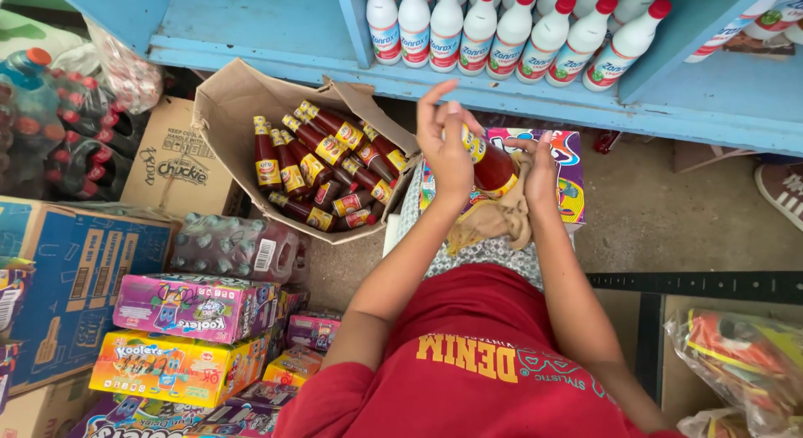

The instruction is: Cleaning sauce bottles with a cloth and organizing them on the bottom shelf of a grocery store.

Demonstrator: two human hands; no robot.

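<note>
My left hand (443, 145) grips a red sauce bottle (493, 168) with a yellow label near its top. My right hand (539, 174) presses a tan cloth (495, 220) against the bottle's lower part. Both hands are over my lap, above a colourful drink carton (571, 183). To the left, an open cardboard box (230, 112) lies tipped and holds several more red sauce bottles (322, 166).
A blue shelf (276, 36) ahead carries a row of white bottles with red caps (502, 32). Stacked colourful drink cartons (188, 338), a shrink-wrapped pack of bottles (234, 247) and a blue cardboard box (75, 279) fill the left. Bagged snacks (740, 363) lie at the right.
</note>
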